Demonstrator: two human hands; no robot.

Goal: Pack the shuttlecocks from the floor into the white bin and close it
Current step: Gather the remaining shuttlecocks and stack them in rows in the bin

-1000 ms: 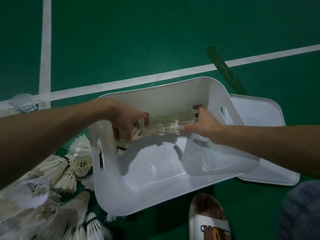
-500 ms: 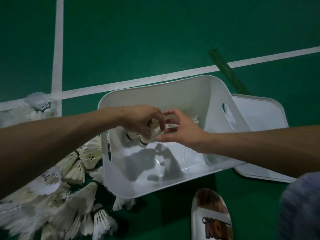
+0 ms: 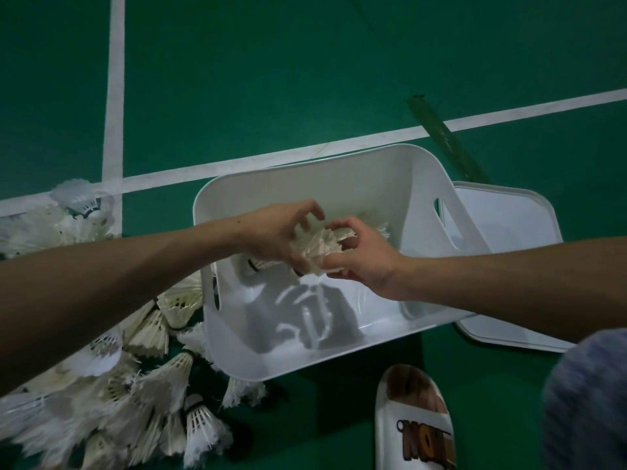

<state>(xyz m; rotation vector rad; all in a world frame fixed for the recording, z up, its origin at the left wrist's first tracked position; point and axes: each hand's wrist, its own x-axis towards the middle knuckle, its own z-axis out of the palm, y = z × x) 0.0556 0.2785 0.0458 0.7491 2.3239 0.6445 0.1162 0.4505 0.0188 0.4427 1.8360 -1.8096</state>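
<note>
L hand (image 3: 274,232) & R hand (image 3: 364,262) both grip 1 shuttlecock bunch (image 3: 319,245) held between them, over the bin (image 3: 339,184).

In your view, two white court lines (image 3: 115,96) meet at upper left; a dark green strip (image 3: 444,137) lies slantwise across the longer line. At bottom, a white slipper (image 3: 417,425) with orange-brown lettering; blurred blue-grey fabric (image 3: 590,401) fills the lower right corner.

The white slipper (image 3: 415,425) bears brown block letters on its strap, seen upside down and cut off at the frame's edge; they cannot be read with certainty.
</note>
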